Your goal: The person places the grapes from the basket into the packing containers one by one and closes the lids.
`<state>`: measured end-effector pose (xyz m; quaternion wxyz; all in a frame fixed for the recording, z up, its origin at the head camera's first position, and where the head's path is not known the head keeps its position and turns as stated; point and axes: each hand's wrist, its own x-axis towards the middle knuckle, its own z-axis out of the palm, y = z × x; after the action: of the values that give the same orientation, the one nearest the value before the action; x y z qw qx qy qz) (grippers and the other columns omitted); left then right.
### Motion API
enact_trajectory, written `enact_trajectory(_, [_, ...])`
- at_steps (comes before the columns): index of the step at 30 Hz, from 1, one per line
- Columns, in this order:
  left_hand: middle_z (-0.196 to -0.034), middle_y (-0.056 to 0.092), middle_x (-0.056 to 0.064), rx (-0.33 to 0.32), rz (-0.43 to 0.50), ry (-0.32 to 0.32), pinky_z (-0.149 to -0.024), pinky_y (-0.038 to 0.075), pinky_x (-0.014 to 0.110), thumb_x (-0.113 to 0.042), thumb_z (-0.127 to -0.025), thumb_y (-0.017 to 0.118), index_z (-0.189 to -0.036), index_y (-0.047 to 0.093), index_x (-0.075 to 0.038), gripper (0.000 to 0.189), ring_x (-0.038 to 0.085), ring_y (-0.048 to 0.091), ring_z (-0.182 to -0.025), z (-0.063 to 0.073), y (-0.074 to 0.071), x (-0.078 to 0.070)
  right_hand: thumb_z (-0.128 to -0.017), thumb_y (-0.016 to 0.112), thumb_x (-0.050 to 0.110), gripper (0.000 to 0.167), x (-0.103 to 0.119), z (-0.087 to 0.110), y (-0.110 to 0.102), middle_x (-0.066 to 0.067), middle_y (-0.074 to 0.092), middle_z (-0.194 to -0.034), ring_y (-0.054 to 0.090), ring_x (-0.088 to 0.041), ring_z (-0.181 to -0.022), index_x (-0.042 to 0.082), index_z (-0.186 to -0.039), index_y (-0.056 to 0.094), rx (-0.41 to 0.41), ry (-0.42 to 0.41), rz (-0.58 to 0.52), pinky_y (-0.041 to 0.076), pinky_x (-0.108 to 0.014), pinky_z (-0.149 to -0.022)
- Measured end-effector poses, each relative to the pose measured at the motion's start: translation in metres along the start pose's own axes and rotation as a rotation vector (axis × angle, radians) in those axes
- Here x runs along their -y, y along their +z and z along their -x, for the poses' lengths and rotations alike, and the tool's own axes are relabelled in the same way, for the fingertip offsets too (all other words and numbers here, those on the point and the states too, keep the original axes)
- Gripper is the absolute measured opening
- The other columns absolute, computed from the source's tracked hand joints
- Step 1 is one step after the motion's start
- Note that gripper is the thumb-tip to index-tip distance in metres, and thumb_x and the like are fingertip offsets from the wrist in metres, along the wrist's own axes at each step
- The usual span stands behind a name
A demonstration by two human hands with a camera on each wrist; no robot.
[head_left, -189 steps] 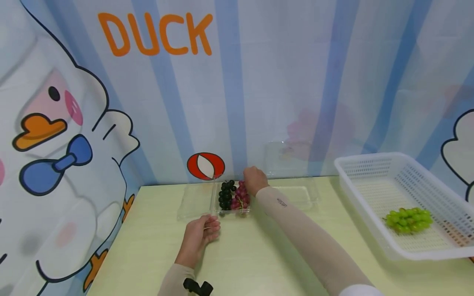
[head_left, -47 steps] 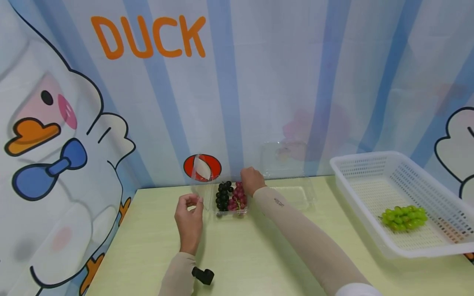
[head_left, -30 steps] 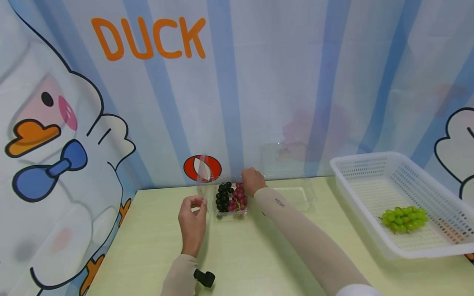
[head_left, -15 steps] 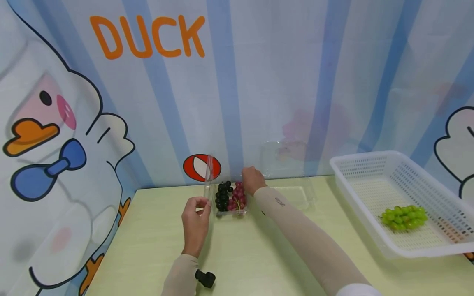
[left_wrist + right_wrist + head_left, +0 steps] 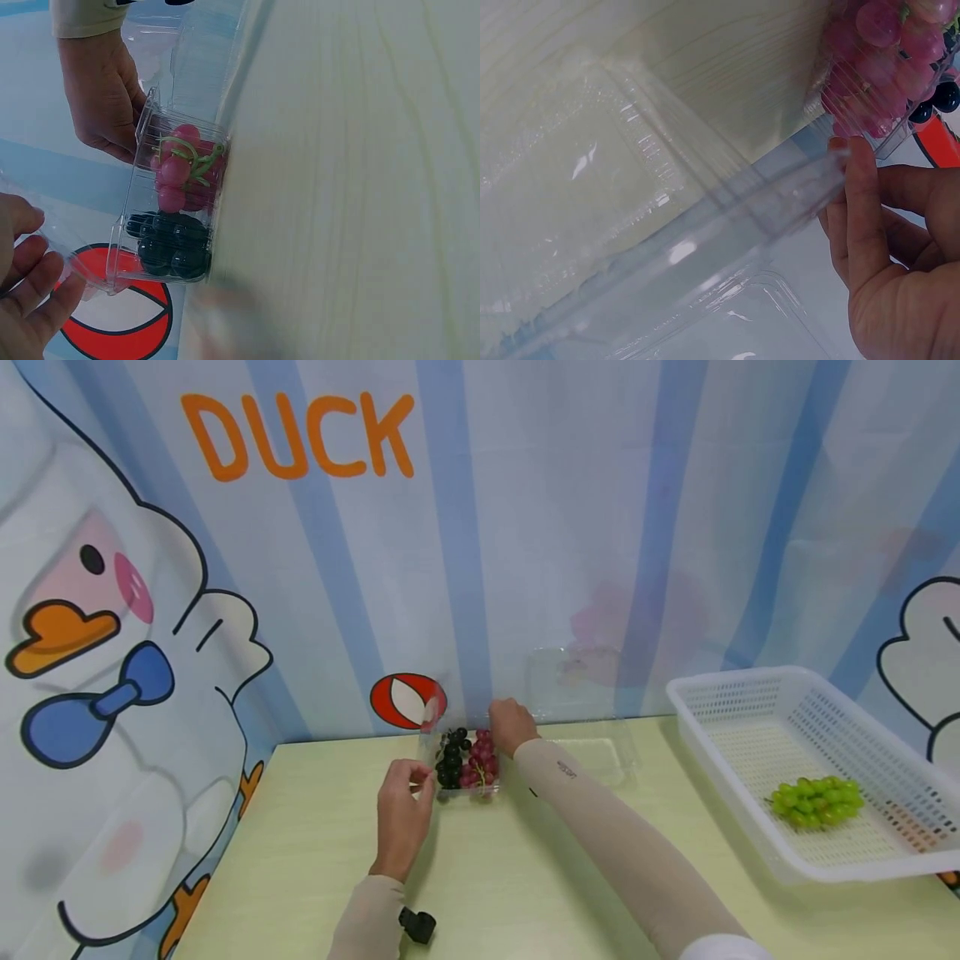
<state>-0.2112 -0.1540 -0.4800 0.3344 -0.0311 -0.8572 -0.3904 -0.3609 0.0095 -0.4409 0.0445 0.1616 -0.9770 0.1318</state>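
Observation:
A clear plastic clamshell container (image 5: 468, 792) sits at the table's back edge, with black grapes (image 5: 450, 764) on its left side and red grapes (image 5: 480, 766) on its right. My left hand (image 5: 405, 814) pinches the edge of its hinged lid (image 5: 96, 280), which is tilted up on the left side. At the container's right rear corner, my right hand (image 5: 513, 725) holds the rim; its fingertips meet the wall beside the red grapes in the right wrist view. The thumb's exact hold is partly hidden.
A second clear clamshell (image 5: 600, 758) lies opened to the right, its lid leaning on the printed curtain (image 5: 547, 527). Farther right, a white plastic basket (image 5: 862, 869) holds a bunch of green grapes (image 5: 816, 803). The pale table (image 5: 300, 860) ends at the curtain.
My left hand has taken hold of the lid, which lay flat on the left, and swung it up and rightward toward the grapes. My right hand has stayed at the container's corner.

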Motion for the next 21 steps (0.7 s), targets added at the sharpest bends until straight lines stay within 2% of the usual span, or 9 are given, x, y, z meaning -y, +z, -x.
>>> enact_trajectory(8, [-0.093,0.059,0.005,0.023,-0.122,0.101,-0.077,0.060,0.036,-0.003,-0.091,0.075,-0.095,0.062,-0.007,0.014,0.019,0.063,-0.084,0.0008,0.0006,0.0006,-0.099,0.061,-0.001,0.015,-0.0003,-0.0007,0.0000,-0.014,0.073,-0.083,0.068,-0.021,-0.065,-0.001,-0.093,0.075,0.006,0.007,-0.037,0.053,-0.033,-0.055])
enact_trajectory(15, [-0.092,0.058,0.005,0.032,-0.220,0.174,-0.078,0.059,0.037,-0.001,-0.090,0.076,-0.095,0.062,-0.009,0.016,0.020,0.062,-0.086,0.0030,0.0008,0.0005,-0.098,0.062,-0.001,0.013,-0.0003,0.0008,-0.0022,-0.014,0.072,-0.083,0.070,-0.025,-0.069,-0.001,-0.094,0.074,0.004,0.010,-0.055,0.056,-0.036,-0.058])
enact_trajectory(21, [-0.091,0.058,0.004,0.056,-0.290,0.222,-0.075,0.058,0.036,-0.002,-0.088,0.078,-0.094,0.064,-0.009,0.017,0.020,0.060,-0.084,0.0027,0.0010,0.0007,-0.097,0.061,-0.002,0.011,-0.0027,0.0003,-0.0049,-0.016,0.071,-0.085,0.069,-0.026,-0.071,-0.002,-0.095,0.071,0.020,0.040,-0.107,0.054,-0.036,-0.059])
